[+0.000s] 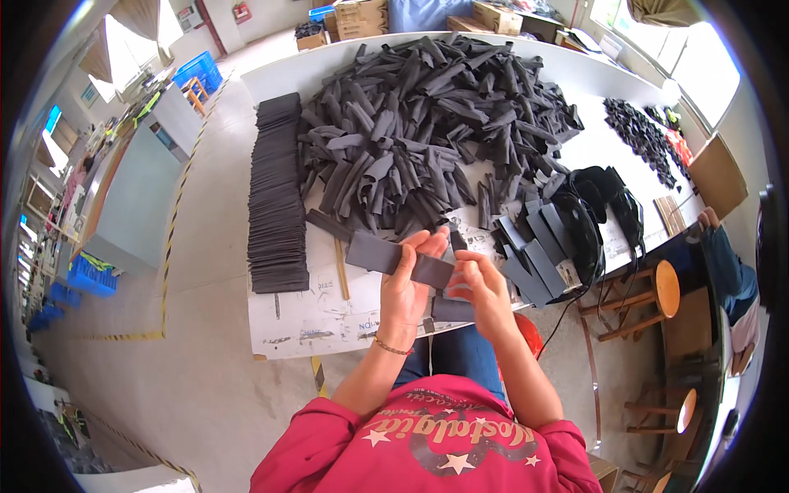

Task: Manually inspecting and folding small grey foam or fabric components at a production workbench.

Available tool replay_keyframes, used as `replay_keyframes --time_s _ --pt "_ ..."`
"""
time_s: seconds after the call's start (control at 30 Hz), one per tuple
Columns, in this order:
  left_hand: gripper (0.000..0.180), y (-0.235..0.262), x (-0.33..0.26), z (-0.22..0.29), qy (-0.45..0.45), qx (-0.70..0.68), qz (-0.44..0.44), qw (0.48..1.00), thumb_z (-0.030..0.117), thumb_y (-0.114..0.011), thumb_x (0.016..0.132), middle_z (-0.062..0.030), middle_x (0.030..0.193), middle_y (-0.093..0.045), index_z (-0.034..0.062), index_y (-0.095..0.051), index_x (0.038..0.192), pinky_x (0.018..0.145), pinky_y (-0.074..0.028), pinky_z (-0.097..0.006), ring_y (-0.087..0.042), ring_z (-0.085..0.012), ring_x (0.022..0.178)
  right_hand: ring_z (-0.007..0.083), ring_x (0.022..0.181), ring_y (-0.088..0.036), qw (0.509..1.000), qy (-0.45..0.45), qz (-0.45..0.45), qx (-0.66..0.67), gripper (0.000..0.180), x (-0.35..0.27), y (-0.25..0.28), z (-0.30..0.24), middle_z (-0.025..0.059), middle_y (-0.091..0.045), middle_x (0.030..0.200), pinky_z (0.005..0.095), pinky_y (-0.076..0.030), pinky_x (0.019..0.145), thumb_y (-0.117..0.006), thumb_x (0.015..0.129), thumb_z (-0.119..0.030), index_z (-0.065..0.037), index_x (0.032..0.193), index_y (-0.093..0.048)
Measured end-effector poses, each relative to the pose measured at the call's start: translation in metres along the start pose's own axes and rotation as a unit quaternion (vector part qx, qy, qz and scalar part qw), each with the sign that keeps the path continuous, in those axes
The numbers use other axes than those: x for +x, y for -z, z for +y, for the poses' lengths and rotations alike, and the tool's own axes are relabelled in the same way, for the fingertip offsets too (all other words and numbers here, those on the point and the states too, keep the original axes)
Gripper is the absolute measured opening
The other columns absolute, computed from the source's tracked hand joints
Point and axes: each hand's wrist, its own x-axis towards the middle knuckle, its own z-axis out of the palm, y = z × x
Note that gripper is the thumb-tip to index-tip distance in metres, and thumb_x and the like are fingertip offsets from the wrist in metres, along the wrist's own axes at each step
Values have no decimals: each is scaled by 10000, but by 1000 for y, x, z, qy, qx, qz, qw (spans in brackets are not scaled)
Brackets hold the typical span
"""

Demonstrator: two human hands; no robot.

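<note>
My left hand (pixel 403 304) holds a flat dark grey strip (pixel 374 253), thumb on top and fingers beneath it. At the strip's right end, the bent fingers of my right hand (pixel 482 292) close on its edge; the exact contact is partly hidden. Another dark grey piece (pixel 452 310) lies at the table's front edge, below the held strip. Beyond my hands spreads a large heap of loose, curled dark grey strips (pixel 427 123). To the left, a long neat row of stacked flat strips (pixel 278 193) stands on the white table (pixel 283 324).
Several flat dark pieces (pixel 538 251) lie right of my hands, beside black straps (pixel 588 218). A thin wooden stick (pixel 342 269) rests on the table. Small black parts (pixel 645 140) lie at the far right. Wooden stools (pixel 666 287) stand right; another person's arm (pixel 727 255) shows there.
</note>
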Motion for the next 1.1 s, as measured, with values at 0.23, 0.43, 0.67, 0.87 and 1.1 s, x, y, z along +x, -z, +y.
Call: replay_keyframes --time_s 0.23,0.43,0.67,0.87,1.1 --pt "326 18 -8 13 -2 -1 87 996 277 -589 960 -171 1028 -680 5 -613 1138 909 -533 -443 -642 -318 1043 193 707 -610 885 339 72 -309 99 -6 -5 4 69 -628 840 308 -483 650 -713 840 -57 -30 884 -628" --pt "249 31 -6 16 31 -10 160 987 182 -632 933 -164 980 -691 -24 -628 1074 872 -555 -421 -677 -297 937 229 713 -615 890 295 70 -340 113 -7 4 5 118 -625 797 316 -486 645 -719 800 -24 -17 871 -633" --pt "252 55 13 10 -12 55 194 979 182 -553 980 -174 944 -691 -44 -613 1076 799 -580 -370 -694 -281 861 42 675 -516 974 50 98 -195 131 -8 96 2 -25 -606 735 211 -420 608 -670 887 -119 9 862 -670" --pt "236 82 14 -14 57 275 161 946 187 -619 942 -112 886 -688 -23 -641 1048 724 -560 -293 -673 -195 757 39 516 -475 960 -33 115 -255 126 -34 143 51 -23 -588 635 220 -368 472 -694 879 -111 9 848 -670" --pt "263 79 -9 -44 76 660 -69 744 138 -733 796 -54 796 -612 63 -678 1042 658 -501 -287 -593 -158 691 58 575 -513 935 -22 152 -320 182 -30 125 65 8 -629 659 228 -400 523 -707 860 -148 32 839 -691"
